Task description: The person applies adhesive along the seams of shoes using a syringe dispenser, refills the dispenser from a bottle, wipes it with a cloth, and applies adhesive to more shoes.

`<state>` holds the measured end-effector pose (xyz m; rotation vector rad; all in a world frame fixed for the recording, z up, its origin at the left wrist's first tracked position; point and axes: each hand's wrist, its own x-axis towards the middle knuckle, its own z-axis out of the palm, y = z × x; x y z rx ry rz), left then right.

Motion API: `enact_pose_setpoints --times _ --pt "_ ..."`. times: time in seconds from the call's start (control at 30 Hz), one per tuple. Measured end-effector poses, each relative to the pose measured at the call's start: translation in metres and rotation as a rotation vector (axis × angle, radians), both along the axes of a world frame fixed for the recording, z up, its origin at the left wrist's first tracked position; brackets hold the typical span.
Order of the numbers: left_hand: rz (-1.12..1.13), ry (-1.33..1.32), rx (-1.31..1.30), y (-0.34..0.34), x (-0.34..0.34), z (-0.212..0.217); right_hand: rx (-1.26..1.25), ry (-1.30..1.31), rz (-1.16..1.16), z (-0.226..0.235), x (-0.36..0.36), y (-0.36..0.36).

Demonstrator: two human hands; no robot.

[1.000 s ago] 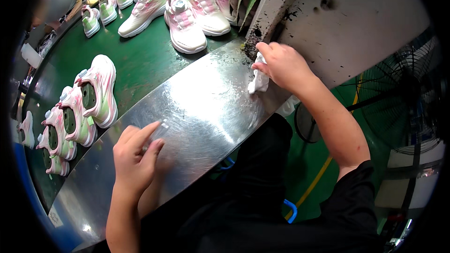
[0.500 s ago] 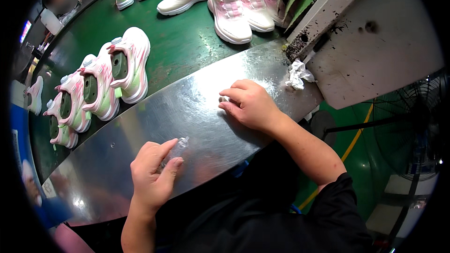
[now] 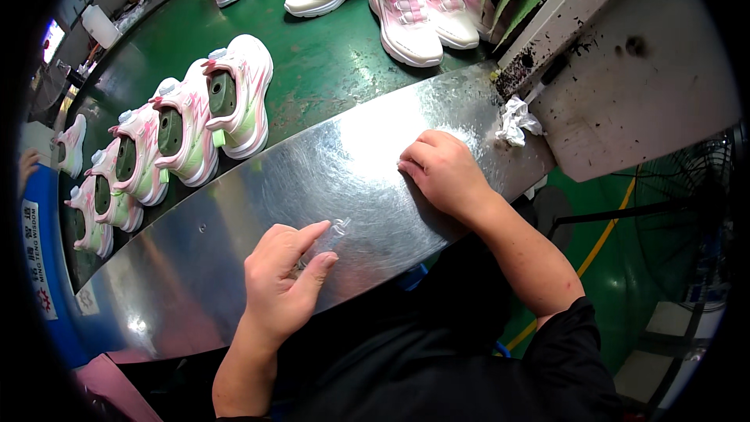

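My left hand [image 3: 285, 277] is curled, with thumb and forefinger around a small see-through plastic piece [image 3: 339, 228] over the metal ledge [image 3: 234, 242]. Only the clear tip of that piece shows plainly; the rest blends into the shiny surface behind it. Farther right, my right hand [image 3: 445, 168] rests at the metal with its fingers closed and pointing left. Whatever lies between those fingertips is hidden. Several pink, white and light green sneakers [image 3: 248, 86] stand in a slanting row on the green conveyor belt [image 3: 320, 70] beyond my left hand.
More sneakers [image 3: 406, 23] stand at the far side, by green hanging flaps [image 3: 523, 0]. Crumpled white tissue [image 3: 516, 121] lies at the ledge's right end, against a stained pale panel [image 3: 625, 86]. A black fan [image 3: 687, 211] is at right. Another person stands at the far left.
The whole view has shifted, so things sit farther right in the picture. A small pale thing seen at my right fingertips is now hidden. My left hand keeps its curled hold.
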<state>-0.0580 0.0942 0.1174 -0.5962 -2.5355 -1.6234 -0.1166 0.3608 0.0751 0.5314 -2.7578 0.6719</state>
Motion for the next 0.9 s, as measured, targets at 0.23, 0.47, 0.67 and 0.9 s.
enact_pose_setpoints --times 0.23,0.47,0.67,0.9 --pt "-0.064 0.185 -0.084 0.001 0.001 0.013 -0.293 0.015 0.209 0.033 0.024 -0.016" --pt "-0.165 0.324 -0.094 0.008 0.009 0.028 -0.396 0.09 0.359 0.08 0.069 -0.029" --pt "-0.198 0.362 -0.108 0.015 0.011 0.025 -0.361 0.129 0.383 0.075 0.076 -0.023" --pt "-0.274 0.486 -0.381 0.014 0.01 0.034 0.113 0.312 0.361 0.082 0.084 -0.025"
